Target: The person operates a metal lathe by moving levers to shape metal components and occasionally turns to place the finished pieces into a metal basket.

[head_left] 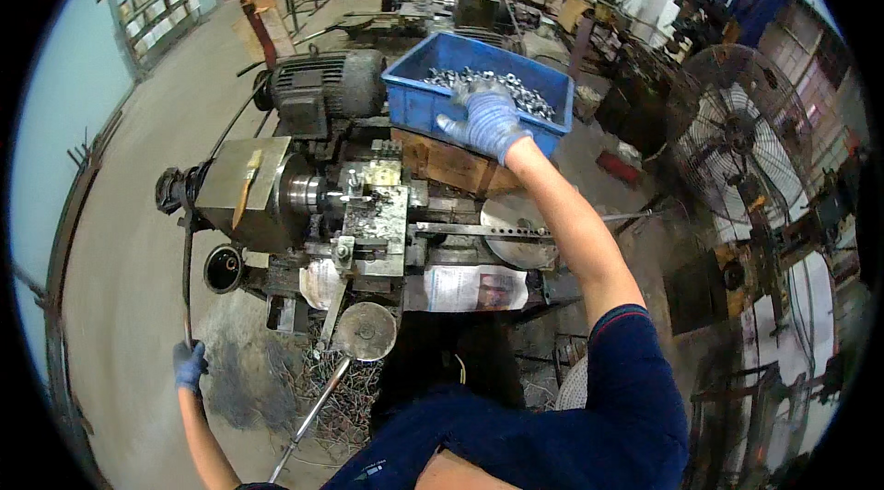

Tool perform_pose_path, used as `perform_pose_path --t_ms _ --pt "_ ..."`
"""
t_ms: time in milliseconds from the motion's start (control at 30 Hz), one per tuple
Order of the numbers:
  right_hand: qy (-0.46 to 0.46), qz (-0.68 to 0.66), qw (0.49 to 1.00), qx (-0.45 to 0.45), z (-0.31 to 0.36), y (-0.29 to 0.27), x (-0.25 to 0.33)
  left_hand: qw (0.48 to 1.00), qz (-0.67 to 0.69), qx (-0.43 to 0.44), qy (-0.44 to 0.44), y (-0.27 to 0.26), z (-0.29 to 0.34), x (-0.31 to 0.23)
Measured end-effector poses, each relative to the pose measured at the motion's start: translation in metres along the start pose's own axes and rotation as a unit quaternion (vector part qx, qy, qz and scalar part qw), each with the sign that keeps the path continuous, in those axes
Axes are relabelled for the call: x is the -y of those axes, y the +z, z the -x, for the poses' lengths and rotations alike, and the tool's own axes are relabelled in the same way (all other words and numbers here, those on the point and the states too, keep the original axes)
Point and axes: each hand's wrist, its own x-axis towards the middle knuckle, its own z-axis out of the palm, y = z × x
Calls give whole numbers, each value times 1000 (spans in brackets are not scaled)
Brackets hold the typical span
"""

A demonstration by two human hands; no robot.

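At the lower left, my left hand [190,366] in a blue-grey glove is closed around the lower end of a long dark lever [188,292]. The lever runs up to the side of the lathe's headstock [241,191]. My right hand [490,118], gloved in blue and white, reaches over the near rim of a blue plastic bin [416,103]. Its thumb sticks out apart to the left, and the fingers, somewhat blurred, are over small shiny metal parts [532,101] heaped in the bin. Nothing shows in that hand. A brush with a wooden handle [245,195] lies on the headstock.
An electric motor [331,83] stands behind the headstock. The bin rests on a wooden box [451,163]. Nearer me are the chip-covered tool slide [378,223], a round-ended long handle [366,332] and metal shavings [341,398] on the floor. A large fan [737,135] stands at right.
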Motion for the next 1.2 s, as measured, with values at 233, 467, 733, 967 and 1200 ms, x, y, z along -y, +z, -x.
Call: perform_pose_path --t_ms 233,467,733,967,1200 --pt "62 -221 970 -85 115 2 -24 998 19 5 62 -4 -10 9" --pt "500 -224 835 -49 418 15 -154 994 76 32 -74 -15 -20 26" --pt "806 -12 565 174 706 -46 -104 997 -5 -35 -66 27 -30 -10" --pt "639 -71 640 422 729 31 -68 997 -11 -52 -60 15 -24 -9" --pt "606 -83 646 457 683 8 -62 999 35 21 -3 -2 -20 12"
